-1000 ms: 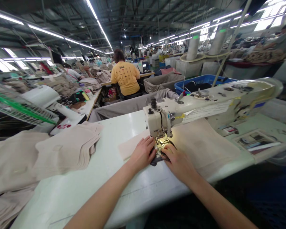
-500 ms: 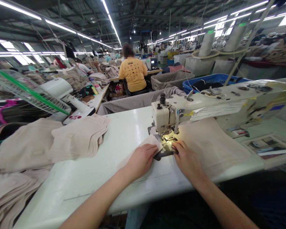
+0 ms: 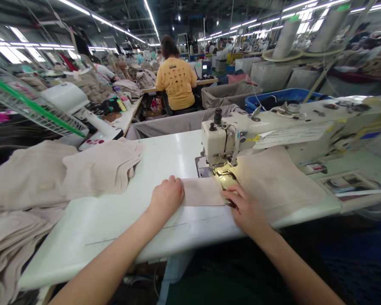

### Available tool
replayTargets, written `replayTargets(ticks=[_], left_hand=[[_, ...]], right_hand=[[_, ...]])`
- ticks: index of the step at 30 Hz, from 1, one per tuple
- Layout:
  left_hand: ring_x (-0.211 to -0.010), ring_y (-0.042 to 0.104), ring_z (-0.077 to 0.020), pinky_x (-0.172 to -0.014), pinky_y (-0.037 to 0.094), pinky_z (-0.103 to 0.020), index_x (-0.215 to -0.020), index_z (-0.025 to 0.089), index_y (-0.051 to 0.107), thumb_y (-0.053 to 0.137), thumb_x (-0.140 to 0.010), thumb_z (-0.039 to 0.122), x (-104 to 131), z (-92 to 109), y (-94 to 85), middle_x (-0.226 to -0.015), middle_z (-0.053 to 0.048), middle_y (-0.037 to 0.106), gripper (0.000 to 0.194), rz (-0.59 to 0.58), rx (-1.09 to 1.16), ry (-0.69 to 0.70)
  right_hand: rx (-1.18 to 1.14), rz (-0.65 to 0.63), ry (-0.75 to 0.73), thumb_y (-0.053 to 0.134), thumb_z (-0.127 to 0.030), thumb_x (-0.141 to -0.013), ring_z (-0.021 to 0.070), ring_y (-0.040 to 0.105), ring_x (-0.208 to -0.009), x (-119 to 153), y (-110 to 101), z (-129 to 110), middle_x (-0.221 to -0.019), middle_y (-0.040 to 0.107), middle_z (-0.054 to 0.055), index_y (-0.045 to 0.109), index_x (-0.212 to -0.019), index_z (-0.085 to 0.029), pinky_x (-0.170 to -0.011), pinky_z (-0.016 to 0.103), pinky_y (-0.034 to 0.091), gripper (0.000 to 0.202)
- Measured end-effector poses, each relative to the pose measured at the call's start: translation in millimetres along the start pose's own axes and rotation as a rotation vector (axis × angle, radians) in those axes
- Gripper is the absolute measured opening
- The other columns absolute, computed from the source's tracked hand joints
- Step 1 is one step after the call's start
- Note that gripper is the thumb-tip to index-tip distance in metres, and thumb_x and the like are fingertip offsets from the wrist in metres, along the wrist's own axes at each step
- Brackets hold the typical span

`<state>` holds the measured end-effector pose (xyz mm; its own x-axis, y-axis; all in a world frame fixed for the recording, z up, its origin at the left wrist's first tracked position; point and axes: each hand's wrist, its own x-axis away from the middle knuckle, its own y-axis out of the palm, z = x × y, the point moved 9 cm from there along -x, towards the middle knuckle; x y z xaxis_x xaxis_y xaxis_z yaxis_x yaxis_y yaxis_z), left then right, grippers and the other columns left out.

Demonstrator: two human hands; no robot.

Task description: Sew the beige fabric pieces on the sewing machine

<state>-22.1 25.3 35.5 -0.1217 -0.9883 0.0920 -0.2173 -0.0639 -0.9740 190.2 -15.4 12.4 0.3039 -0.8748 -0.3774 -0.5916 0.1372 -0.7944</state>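
Note:
A small beige fabric piece (image 3: 200,192) lies flat in front of the sewing machine (image 3: 216,142), stretched between both hands. My left hand (image 3: 167,194) is closed on its left end, fingers curled over the edge. At the right end, my right hand (image 3: 246,207) pinches the piece's edge beside the lit needle plate. The needle area above is partly hidden by the machine head. A larger beige fabric panel (image 3: 274,180) lies flat under the machine arm, just right of my right hand.
Stacks of cut beige fabric (image 3: 98,169) cover the table's left side. A white fan (image 3: 66,99) with a wire guard stands behind them. Beyond the table are a grey cloth-lined bin (image 3: 174,123), a blue basket (image 3: 282,95) and a seated person in a yellow shirt (image 3: 177,82). Thread cones (image 3: 285,39) stand at right.
My left hand has moved left, away from the needle, and the small fabric piece now lies extended between the hands. My right hand has shifted slightly and now grips its right end.

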Motion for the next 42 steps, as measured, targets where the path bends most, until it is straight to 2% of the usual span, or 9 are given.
replayTargets(ticks=[5, 8, 11, 15, 18, 22, 29, 35, 42], left_hand=[[-0.087, 0.068, -0.0299, -0.068, 0.055, -0.038, -0.096, 0.011, 0.066, 0.043, -0.093, 0.015, -1, 9, -5.5, -0.090, -0.015, 0.066, 0.023, 0.049, -0.039, 0.026], [-0.105, 0.064, -0.0303, -0.082, 0.055, -0.042, -0.104, 0.013, 0.066, 0.044, -0.092, 0.009, 2, 45, -13.8, -0.110, -0.016, 0.067, 0.025, 0.194, 0.038, 0.270], [-0.135, 0.048, -0.0285, -0.107, 0.045, -0.045, -0.129, 0.016, 0.057, 0.044, -0.098, 0.013, 8, 86, -14.6, -0.143, -0.013, 0.055, 0.034, 0.303, 0.195, 0.595], [-0.144, 0.041, -0.0265, -0.118, 0.035, -0.050, -0.139, 0.016, 0.049, 0.039, -0.103, 0.019, -1, 104, -2.3, -0.148, -0.013, 0.051, 0.038, 0.321, 0.342, 0.734], [-0.140, 0.046, -0.0255, -0.115, 0.041, -0.049, -0.142, 0.016, 0.046, 0.038, -0.104, 0.022, -7, 100, 0.2, -0.144, -0.016, 0.055, 0.039, 0.346, 0.453, 0.750], [-0.141, 0.044, -0.0250, -0.115, 0.042, -0.050, -0.145, 0.017, 0.043, 0.035, -0.105, 0.023, -5, 79, -6.5, -0.144, -0.015, 0.054, 0.041, 0.402, 0.546, 0.716], [-0.150, 0.031, -0.0279, -0.121, 0.027, -0.058, -0.154, 0.020, 0.034, 0.034, -0.106, 0.034, -13, 50, 10.7, -0.158, -0.013, 0.040, 0.050, 0.217, 0.441, 0.576], [-0.149, 0.030, -0.0277, -0.122, 0.025, -0.056, -0.154, 0.020, 0.033, 0.032, -0.106, 0.038, -15, 53, 18.0, -0.159, -0.013, 0.038, 0.051, 0.178, 0.451, 0.554], [-0.149, 0.029, -0.0316, -0.122, 0.022, -0.056, -0.156, 0.017, 0.029, 0.043, -0.101, 0.055, -16, 53, 18.8, -0.160, -0.016, 0.036, 0.068, 0.163, 0.442, 0.568]], right_hand=[[0.082, -0.171, 0.022, 0.048, 0.004, -0.073, 0.0192, 0.068, -0.092, -1, 11, 3, -0.115, 0.068, 0.005, 0.073, -0.105, -0.025, -0.076, 0.027, 0.055, 0.049], [0.037, -0.195, -0.007, 0.047, 0.005, -0.072, 0.0185, 0.067, -0.096, -2, 11, 2, -0.118, 0.067, 0.004, 0.072, -0.108, -0.025, -0.083, 0.029, 0.054, 0.053], [-0.010, -0.214, -0.041, 0.044, 0.006, -0.072, 0.0190, 0.067, -0.101, -2, 10, 2, -0.119, 0.068, 0.004, 0.070, -0.111, -0.023, -0.089, 0.031, 0.053, 0.055], [-0.046, -0.240, -0.072, 0.043, 0.006, -0.071, 0.0192, 0.066, -0.103, 0, 11, 2, -0.120, 0.068, 0.005, 0.069, -0.111, -0.023, -0.091, 0.032, 0.052, 0.056], [-0.089, -0.237, -0.068, 0.043, 0.005, -0.072, 0.0192, 0.066, -0.104, 1, 11, 4, -0.121, 0.068, 0.005, 0.069, -0.112, -0.023, -0.092, 0.032, 0.052, 0.055], [-0.241, -0.125, 0.068, 0.046, -0.005, -0.083, 0.0212, 0.066, -0.105, -8, 6, 16, -0.115, 0.070, 0.007, 0.066, -0.113, -0.021, -0.091, 0.035, 0.052, 0.040], [-0.505, -0.070, 0.348, 0.056, -0.021, -0.088, 0.0197, 0.069, -0.099, -33, 22, 37, -0.106, 0.073, 0.006, 0.064, -0.116, -0.023, -0.084, 0.034, 0.055, 0.029], [-0.447, -0.211, 0.379, 0.066, -0.024, -0.083, 0.0163, 0.064, -0.074, -33, 30, 37, -0.083, 0.068, -0.002, 0.058, -0.127, -0.022, -0.074, 0.031, 0.050, 0.044], [-0.401, -0.356, 0.362, 0.068, -0.021, -0.079, 0.0160, 0.061, -0.072, -32, 29, 33, -0.080, 0.065, -0.005, 0.046, -0.142, -0.021, -0.069, 0.030, 0.043, 0.066]])
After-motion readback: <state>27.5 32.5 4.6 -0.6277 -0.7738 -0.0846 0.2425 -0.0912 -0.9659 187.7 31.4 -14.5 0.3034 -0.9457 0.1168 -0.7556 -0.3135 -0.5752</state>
